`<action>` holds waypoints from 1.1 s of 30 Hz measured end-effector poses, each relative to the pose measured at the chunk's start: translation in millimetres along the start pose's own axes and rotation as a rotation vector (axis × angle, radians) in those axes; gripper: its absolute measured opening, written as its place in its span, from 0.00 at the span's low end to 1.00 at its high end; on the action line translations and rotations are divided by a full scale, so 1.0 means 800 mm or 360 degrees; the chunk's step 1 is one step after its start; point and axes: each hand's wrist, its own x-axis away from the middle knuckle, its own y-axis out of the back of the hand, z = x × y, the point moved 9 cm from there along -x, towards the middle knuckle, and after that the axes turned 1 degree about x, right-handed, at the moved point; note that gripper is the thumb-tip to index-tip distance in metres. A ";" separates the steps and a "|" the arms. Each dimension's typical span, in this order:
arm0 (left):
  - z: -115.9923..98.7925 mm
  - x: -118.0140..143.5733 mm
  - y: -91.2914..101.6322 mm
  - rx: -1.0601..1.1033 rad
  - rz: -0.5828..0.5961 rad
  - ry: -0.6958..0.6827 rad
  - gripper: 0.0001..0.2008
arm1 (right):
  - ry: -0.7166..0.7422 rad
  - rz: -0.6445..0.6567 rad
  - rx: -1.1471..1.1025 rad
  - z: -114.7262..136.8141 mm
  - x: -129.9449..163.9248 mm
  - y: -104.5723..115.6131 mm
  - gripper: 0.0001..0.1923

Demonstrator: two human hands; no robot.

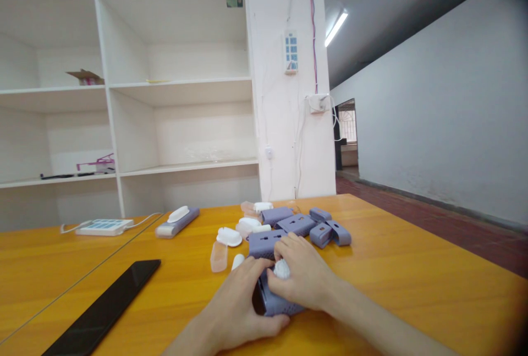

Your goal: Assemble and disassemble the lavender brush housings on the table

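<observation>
You are holding a purple plastic case (277,302) at the lower centre of the frame, low on the orange worktop (412,279). Your left hand (239,304) is cupping the case from the left side, with the fingers curled around its dark open end and the thumb lying under its near edge. Your right hand (303,276) is resting on top of the case, its fingers bent and closed down on a small white piece (282,269) that is sitting on the case's upper face. Whether the white piece is pressed into the case or only lying on it, you cannot tell from here.

Just beyond your hands, near the middle of the frame, a heap of purple cases (297,225) is lying on the worktop, touching one another. White caps (229,236) are sitting just left of that heap, and a clear little tub (218,257) is standing beside them. Further left, a longer purple-and-white unit (177,222) is lying on its own, and a white power strip (103,226) is lying near the far edge at centre left. A black tablet (105,307) is lying flat in the lower left of the frame, well apart from your hands. White shelving (124,92) is filling the upper left, and a white pillar (289,125) with sockets is standing behind the worktop.
</observation>
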 end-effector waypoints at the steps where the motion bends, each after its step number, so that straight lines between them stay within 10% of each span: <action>1: 0.000 -0.001 -0.001 0.0006 0.0003 -0.0002 0.32 | -0.0003 0.0008 0.0008 -0.001 -0.001 -0.001 0.08; 33: 0.007 -0.010 -0.011 -0.0029 0.0063 -0.0050 0.38 | -0.0087 0.0057 0.0045 -0.016 -0.002 -0.004 0.05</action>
